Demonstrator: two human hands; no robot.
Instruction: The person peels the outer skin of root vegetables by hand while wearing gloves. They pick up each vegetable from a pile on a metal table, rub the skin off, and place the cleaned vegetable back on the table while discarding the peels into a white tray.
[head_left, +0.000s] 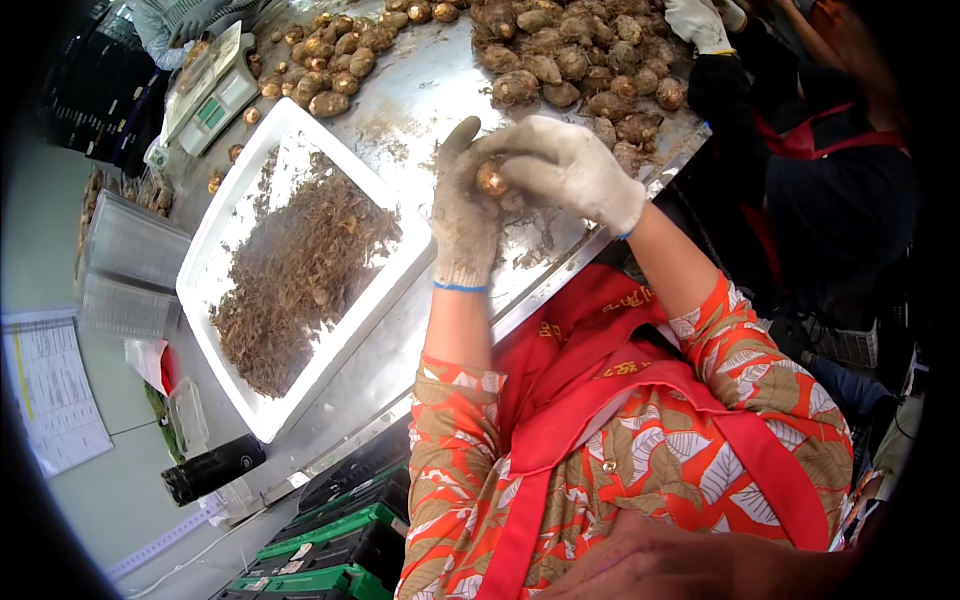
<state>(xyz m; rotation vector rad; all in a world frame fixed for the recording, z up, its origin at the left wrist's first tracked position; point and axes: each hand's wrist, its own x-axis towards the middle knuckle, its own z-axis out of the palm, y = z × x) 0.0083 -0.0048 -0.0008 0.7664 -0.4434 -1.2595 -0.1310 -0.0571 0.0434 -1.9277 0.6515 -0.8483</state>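
Note:
A small brown taro corm (492, 178) with a pale cut end sits between my two gloved hands over the metal table's front edge. My left hand (469, 202), in a dirt-stained knit glove with a blue cuff, cups it from the left, palm upward. From the right, my right hand (570, 161), in a whiter glove, curls its fingers over the corm. Shed fibres lie on the table under the hands. Just beyond is a heap of hairy taro corms (574, 56). A white plastic tray (360, 161) at the left holds a mound of brown root fibres (307, 262).
Cleaner corms (319, 60) lie at the back left by a digital scale (210, 112). Left of the tray are clear plastic containers (131, 262) and a black bottle (214, 469). Green-and-black crates (337, 540) stand below. Other people work at the back left and right.

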